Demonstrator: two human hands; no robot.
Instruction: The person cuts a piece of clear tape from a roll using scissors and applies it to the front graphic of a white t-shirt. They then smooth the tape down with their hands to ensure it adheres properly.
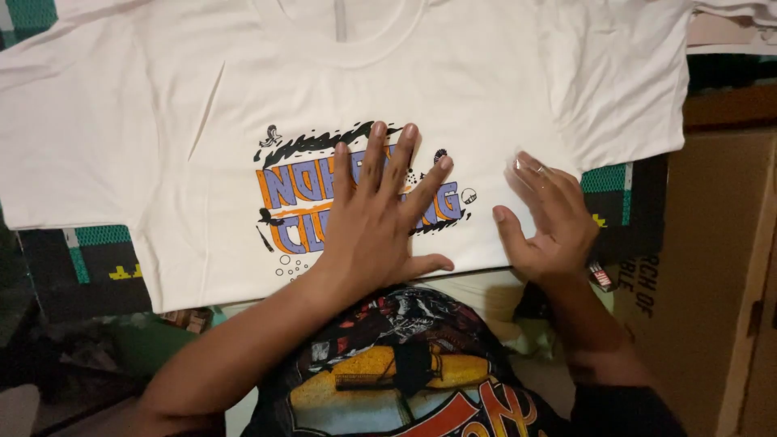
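Dark green-patterned table (97, 263) holds a white printed cotton T-shirt (162, 121); left hand (376, 222) and right hand (546, 218), fingers spread flat, may drag wrinkles mid-frame.

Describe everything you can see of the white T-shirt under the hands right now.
The white T-shirt lies spread flat, front up, its collar at the top edge of the view and its hem nearest the person. It looks like soft cotton knit, with faint creases on the left part. A printed graphic in blue, orange and black sits mid-chest. Both short sleeves are spread outward. The left hand presses flat on the graphic, fingers splayed; the right hand rests flat near the shirt's right side by the hem. A dark patterned cloth lies beneath.
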